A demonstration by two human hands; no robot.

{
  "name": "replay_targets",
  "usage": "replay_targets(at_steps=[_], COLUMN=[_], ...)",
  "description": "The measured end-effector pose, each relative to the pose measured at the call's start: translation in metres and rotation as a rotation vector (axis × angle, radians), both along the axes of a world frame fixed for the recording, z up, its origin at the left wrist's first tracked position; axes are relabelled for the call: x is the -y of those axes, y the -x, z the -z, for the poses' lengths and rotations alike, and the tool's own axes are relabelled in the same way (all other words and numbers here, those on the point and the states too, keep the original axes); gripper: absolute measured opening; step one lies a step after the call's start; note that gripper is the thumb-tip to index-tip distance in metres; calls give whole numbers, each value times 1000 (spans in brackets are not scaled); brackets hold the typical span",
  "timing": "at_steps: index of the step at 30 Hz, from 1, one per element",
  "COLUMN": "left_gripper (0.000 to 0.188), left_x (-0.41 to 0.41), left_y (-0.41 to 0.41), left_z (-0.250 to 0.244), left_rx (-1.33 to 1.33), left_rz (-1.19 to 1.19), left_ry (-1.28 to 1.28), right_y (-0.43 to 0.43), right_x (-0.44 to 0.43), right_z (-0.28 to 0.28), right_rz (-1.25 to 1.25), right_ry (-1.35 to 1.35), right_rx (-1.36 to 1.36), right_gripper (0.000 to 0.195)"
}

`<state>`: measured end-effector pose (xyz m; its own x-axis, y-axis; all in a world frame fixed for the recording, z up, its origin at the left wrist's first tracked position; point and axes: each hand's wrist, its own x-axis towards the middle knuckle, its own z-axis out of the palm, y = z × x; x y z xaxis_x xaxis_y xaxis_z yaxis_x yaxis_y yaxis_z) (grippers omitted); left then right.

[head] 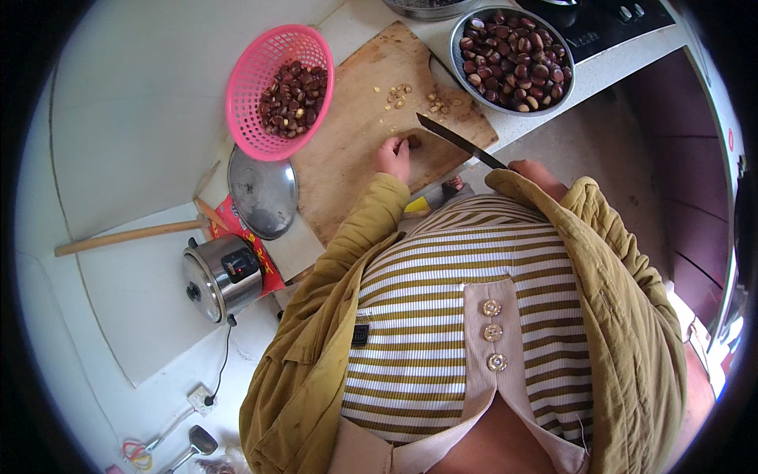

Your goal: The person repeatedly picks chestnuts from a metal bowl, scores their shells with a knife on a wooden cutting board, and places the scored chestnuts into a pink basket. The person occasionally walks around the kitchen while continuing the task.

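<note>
My left hand (395, 159) pinches a brown chestnut (414, 141) against the wooden cutting board (343, 172). In my right hand (538, 176) is the handle end of a long knife (459, 141); its dark blade points up and left over the board's right part, apart from the chestnut. Small cut pieces (438, 103) lie scattered on the board beyond the blade. At the board's left edge a pink plastic basket (238, 89) holds many chestnuts, some showing pale flesh. A metal colander (513, 111) full of chestnuts stands at the board's far right corner.
A metal lid (262, 192) lies left of the board, near a stainless electric pot (237, 275) on a red packet. A wooden rod (130, 236) lies behind the pot. The black hob (616, 29) is at the upper right. A spatula (202, 441) and scissors (137, 453) are at the lower left.
</note>
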<state>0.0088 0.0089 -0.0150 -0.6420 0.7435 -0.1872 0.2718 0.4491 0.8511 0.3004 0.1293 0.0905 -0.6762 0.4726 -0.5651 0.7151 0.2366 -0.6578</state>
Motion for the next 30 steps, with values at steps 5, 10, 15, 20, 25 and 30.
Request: replay_targets(at_steps=[5, 10, 15, 20, 25, 30], left_gripper=[20, 24, 24, 20, 20, 22], left_x=[5, 3, 4, 5, 9, 14], left_y=[12, 9, -4, -21, -25, -18], left_z=[-6, -27, -31, -29, -24, -16], left_rx=[-60, -619, -688, -752, -722, -684], left_rz=[33, 483, 506, 422, 397, 448], left_ry=[-56, -211, -258, -308, -339, -278], right_y=[-1, -1, 0, 11, 34, 48], right_x=[1, 3, 2, 5, 8, 9], right_z=[4, 5, -2, -16, -27, -29], right_rz=[26, 31, -7, 25, -115, -175], right_ry=[6, -2, -3, -53, -136, -161], right_rx=[3, -24, -39, 6, 65, 109], right_gripper=[30, 27, 26, 27, 24, 23])
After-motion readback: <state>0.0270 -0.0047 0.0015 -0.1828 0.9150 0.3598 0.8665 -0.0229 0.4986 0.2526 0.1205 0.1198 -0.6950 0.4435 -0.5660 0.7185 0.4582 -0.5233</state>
